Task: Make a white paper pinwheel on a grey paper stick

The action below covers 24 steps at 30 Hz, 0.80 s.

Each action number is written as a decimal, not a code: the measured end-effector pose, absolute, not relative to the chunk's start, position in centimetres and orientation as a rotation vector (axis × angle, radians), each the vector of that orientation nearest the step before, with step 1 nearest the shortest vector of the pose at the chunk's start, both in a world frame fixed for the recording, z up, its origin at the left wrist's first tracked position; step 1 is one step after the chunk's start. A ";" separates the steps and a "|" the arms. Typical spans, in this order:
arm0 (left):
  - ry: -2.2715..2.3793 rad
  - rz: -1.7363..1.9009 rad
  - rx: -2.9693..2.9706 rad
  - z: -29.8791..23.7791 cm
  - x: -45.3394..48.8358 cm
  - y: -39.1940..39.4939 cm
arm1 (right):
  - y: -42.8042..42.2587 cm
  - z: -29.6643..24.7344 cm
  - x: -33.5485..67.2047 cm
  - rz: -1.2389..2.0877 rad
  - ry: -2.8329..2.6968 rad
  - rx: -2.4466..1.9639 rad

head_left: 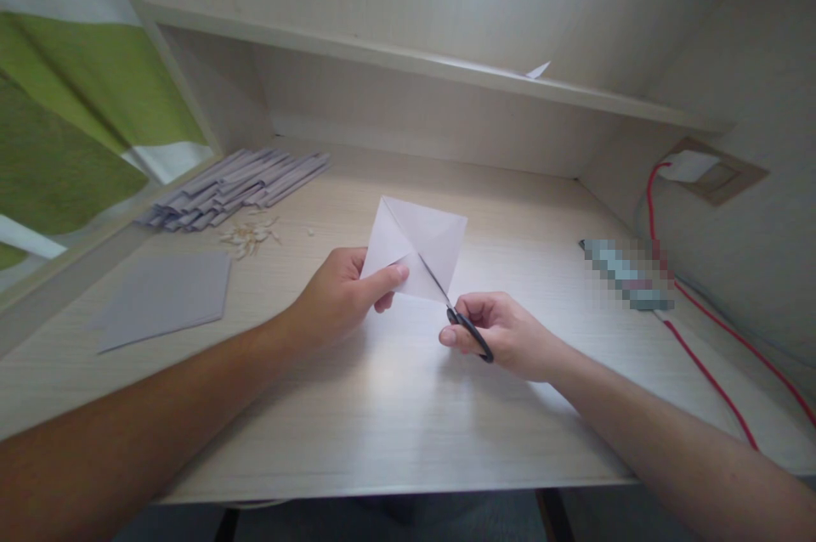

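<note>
My left hand (pixel 344 294) pinches the lower left edge of a white folded paper square (pixel 417 245), holding it tilted above the desk (pixel 382 406). My right hand (pixel 503 334) grips black-handled scissors (pixel 462 317). Their blades reach up into the paper along a crease near its middle.
A fanned stack of folded grey paper strips (pixel 235 185) lies at the back left, with small paper scraps (pixel 248 236) in front. A grey sheet (pixel 166 296) rests on the left. A red cable (pixel 707 355) and a blurred object (pixel 628 274) lie at the right. A shelf (pixel 408 62) runs above.
</note>
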<state>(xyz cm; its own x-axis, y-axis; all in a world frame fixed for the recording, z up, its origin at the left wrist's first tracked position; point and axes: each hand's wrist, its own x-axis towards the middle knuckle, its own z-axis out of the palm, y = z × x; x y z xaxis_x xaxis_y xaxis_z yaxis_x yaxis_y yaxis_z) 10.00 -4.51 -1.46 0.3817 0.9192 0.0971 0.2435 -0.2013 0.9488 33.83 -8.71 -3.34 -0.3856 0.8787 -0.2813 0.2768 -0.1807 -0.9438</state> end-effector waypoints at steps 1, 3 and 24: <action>1.043 0.883 1.683 -1.5 10.0 -4.5 | -8.7 -3.4 33.8 1.599 -1.596 -1.337; 1.046 0.881 1.683 -1.5 10.0 -4.5 | -8.7 -3.4 33.8 1.589 -1.599 -1.339; 1.052 0.886 1.693 -1.6 10.1 -4.5 | -8.7 -3.3 33.6 1.568 -1.576 -1.361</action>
